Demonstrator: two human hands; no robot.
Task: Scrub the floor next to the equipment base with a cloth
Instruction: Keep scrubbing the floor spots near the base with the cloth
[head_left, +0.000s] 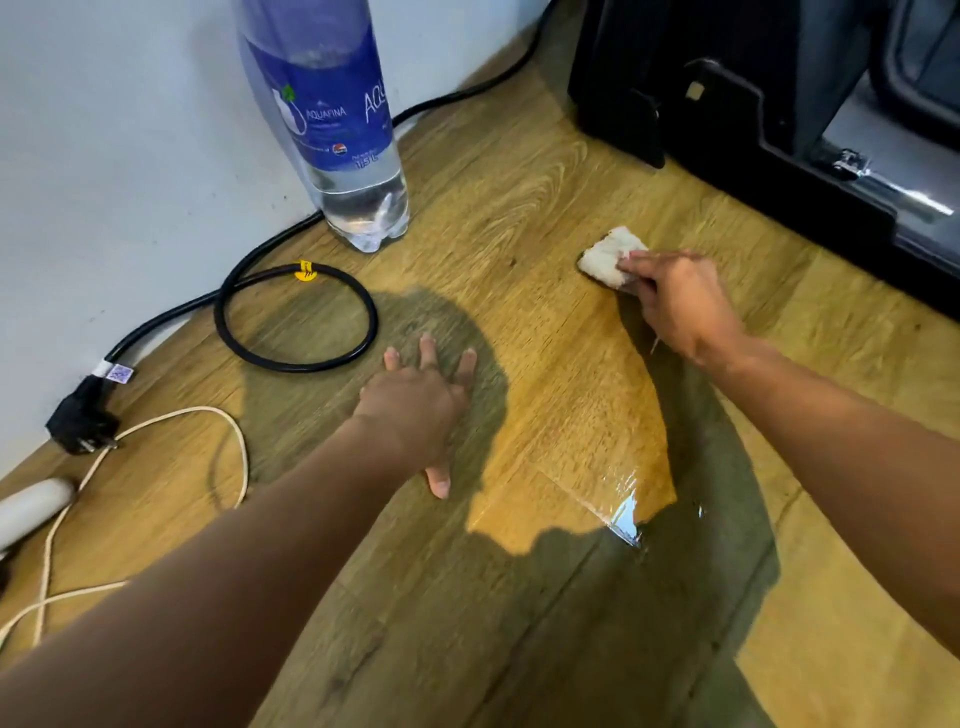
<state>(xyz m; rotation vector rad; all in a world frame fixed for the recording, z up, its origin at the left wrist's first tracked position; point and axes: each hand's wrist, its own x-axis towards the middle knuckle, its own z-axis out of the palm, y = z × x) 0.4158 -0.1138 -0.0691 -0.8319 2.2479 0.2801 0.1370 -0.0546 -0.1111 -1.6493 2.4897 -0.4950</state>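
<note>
A small folded white cloth (610, 255) lies on the wooden floor (545, 218) a short way in front of the black equipment base (753, 130) at the upper right. My right hand (680, 306) presses the cloth onto the floor, fingers curled over its near edge. My left hand (421, 405) rests flat on the floor at the centre, fingers spread. A wet, glossy patch (618, 514) shines on the boards between my arms.
A large water bottle (332, 119) stands by the white wall (104, 156). A black power cable (296, 317) coils on the floor, its plug (83, 421) at left. A thin cream cord (156, 421) and a white object (31, 509) lie at the left edge.
</note>
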